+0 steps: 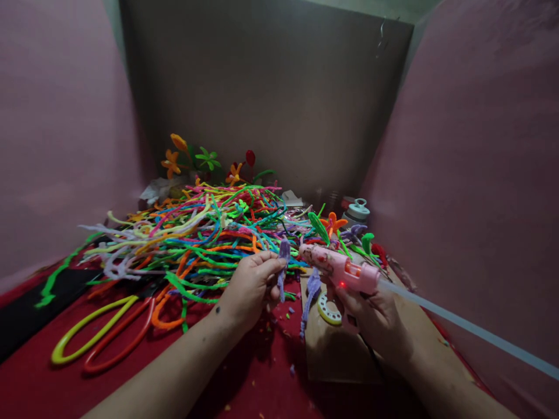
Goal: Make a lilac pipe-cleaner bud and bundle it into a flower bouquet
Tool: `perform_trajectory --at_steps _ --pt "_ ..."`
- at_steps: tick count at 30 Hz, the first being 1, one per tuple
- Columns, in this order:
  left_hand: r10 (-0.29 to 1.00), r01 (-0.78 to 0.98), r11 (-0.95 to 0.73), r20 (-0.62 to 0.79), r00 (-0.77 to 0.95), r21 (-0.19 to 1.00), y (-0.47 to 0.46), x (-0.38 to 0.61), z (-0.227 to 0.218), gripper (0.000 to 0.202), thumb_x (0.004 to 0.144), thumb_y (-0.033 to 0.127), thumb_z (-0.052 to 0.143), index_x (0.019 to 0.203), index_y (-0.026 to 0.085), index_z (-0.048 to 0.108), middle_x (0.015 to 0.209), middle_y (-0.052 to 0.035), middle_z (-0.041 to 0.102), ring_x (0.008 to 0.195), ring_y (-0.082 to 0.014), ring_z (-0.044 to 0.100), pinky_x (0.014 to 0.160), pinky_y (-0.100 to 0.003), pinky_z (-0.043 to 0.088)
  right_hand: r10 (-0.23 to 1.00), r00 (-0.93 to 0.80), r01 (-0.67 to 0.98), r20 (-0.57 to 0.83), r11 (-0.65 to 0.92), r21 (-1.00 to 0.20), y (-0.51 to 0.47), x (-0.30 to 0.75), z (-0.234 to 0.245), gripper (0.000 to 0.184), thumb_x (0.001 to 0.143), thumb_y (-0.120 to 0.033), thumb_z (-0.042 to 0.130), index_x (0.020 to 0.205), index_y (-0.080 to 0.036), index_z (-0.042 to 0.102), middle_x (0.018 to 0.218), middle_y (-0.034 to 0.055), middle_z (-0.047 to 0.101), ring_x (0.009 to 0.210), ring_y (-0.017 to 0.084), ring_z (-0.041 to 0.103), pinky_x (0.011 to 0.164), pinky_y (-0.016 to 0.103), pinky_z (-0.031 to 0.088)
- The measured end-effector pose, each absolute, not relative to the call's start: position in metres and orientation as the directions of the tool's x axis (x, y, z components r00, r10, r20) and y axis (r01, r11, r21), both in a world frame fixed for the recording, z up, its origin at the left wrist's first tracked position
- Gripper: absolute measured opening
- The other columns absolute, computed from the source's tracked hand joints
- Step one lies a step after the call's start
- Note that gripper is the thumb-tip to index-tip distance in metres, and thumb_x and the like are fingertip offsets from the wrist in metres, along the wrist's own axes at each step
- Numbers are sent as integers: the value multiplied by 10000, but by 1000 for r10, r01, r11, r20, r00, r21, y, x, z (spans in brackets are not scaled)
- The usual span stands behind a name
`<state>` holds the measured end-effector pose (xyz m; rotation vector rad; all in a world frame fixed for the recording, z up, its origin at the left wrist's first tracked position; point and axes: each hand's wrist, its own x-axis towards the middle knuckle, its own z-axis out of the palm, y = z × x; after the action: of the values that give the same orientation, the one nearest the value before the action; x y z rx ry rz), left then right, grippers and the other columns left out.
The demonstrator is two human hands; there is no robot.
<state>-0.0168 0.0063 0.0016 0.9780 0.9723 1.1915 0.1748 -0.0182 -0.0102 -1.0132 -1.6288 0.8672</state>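
Observation:
My left hand (257,282) pinches a small purple pipe-cleaner piece (284,254) between thumb and fingers, held upright. Wrapped around the handle of a pink hot glue gun (343,267) is my right hand (373,317). The gun's nozzle points left toward the purple piece, a short gap apart, and a red light glows on its body. A long translucent glue stick (471,329) sticks out of its back. Below the nozzle lies another purple pipe-cleaner piece (311,294), beside a white and yellow ring-shaped object (328,309) partly behind the gun.
A large heap of colourful pipe cleaners (209,227) spreads behind my left hand. Yellow-and-red looped handles (94,331) lie at left. Cardboard (340,364) lies on the red cloth (244,384). Pipe-cleaner flowers (171,164) and a lidded bottle (358,210) stand at the back, between pink side walls.

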Motion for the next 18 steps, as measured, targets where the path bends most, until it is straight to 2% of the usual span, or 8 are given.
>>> perform_trajectory --at_steps 3,8,13,18 --pt "991 -265 102 -76 108 959 6 -17 1 190 727 296 577 614 175 484 336 74 425 245 -46 289 244 -148 256 930 -176 186 323 354 -917 -17 176 -12 210 808 -353 523 854 -181 634 572 -3 522 412 88 366 349 204 333" --pt "991 -271 99 -70 115 958 7 -17 0 200 736 295 570 612 179 464 348 71 434 251 -46 298 254 -149 247 925 -182 174 332 363 -916 -18 176 -10 189 789 -364 546 742 -195 616 512 -27 441 417 90 349 352 206 328" --pt "993 -297 94 -66 101 950 7 -16 2 189 723 286 581 617 179 465 363 75 426 261 -48 316 254 -146 247 925 -220 138 310 344 -929 -19 174 -7 269 797 -396 533 627 -190 554 512 -30 418 412 75 307 342 199 301" --pt "991 -289 94 -64 113 953 8 -17 -1 197 731 297 579 618 180 468 354 71 435 255 -48 305 256 -150 246 934 -191 132 301 328 -935 -19 175 -12 230 794 -395 542 690 -191 565 493 -41 396 405 81 324 335 199 298"
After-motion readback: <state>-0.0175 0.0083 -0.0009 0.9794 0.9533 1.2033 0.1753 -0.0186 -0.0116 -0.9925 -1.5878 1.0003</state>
